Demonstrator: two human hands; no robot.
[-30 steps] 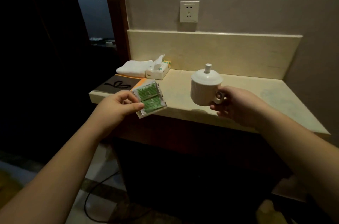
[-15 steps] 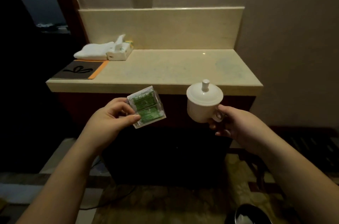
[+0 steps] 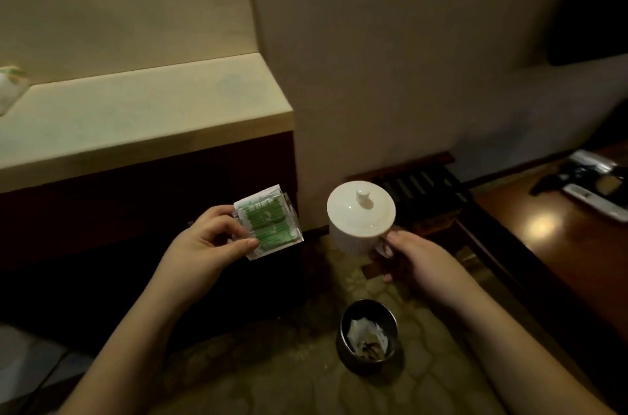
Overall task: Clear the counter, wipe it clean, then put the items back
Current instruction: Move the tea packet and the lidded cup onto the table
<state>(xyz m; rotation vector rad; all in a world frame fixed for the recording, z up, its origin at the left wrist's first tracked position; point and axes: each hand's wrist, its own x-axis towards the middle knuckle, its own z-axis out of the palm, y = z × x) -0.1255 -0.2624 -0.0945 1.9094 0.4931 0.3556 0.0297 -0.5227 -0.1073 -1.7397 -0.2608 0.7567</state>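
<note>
So we're mid-clearing: our left hand (image 3: 207,244) pinches the green tea packets (image 3: 268,222) in its fingers, our right hand (image 3: 413,253) grips the lidded cup (image 3: 360,222) by its handle, both off the surface (image 3: 142,115), wiping and putting back not done yet.

I count two green tea packets (image 3: 268,223) in my left hand (image 3: 204,246), one lidded white cup (image 3: 360,222) in my right hand (image 3: 413,256), and one dark bin (image 3: 367,336) at the lower middle.
</note>
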